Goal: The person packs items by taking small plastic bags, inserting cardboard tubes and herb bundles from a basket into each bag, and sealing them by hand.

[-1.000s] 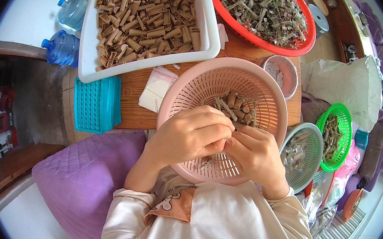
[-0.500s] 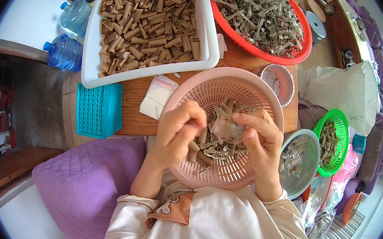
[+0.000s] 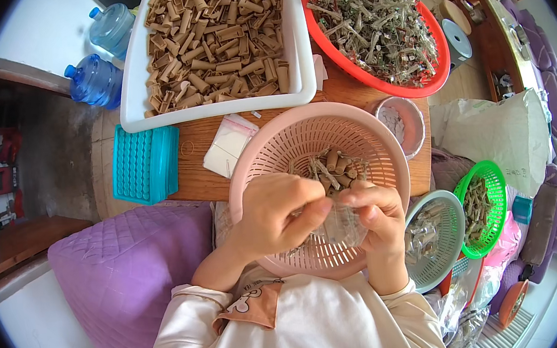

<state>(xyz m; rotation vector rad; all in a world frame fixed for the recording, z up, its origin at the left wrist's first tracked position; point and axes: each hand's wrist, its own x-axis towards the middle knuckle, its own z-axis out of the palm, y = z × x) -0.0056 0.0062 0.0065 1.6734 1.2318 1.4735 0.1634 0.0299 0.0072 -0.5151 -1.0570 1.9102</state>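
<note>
Both hands meet over the pink basket (image 3: 326, 110), fingertips close together. The right hand (image 3: 378, 215) pinches a clear plastic bag (image 3: 339, 230) between thumb and forefinger, and the bag hangs low inside the basket's near half, its film showing the slots behind it. The left hand (image 3: 283, 210) has its fingers curled and its thumb pointing at the upper edge of the bag; the fingertips overlap the film there, so whether it grips the bag too I can't tell. Just beyond the fingertips, brown tube pieces (image 3: 338, 163) lie in a loose pile on the basket floor. The basket sits at the near edge of a wooden bench (image 3: 422, 165). Behind it on the bench, a white tray (image 3: 219, 110) holds many more brown pieces, and to its right a red basket (image 3: 418, 88) is heaped with crinkled clear wrappers (image 3: 372, 27). A pink tub (image 3: 414, 135) stands just beside the pink basket on the right, while a flat white packet (image 3: 230, 145) and turquoise trays (image 3: 147, 163) lie to the left. Lower right are a pale grey basket (image 3: 457, 214) and a green basket (image 3: 496, 176).
</note>
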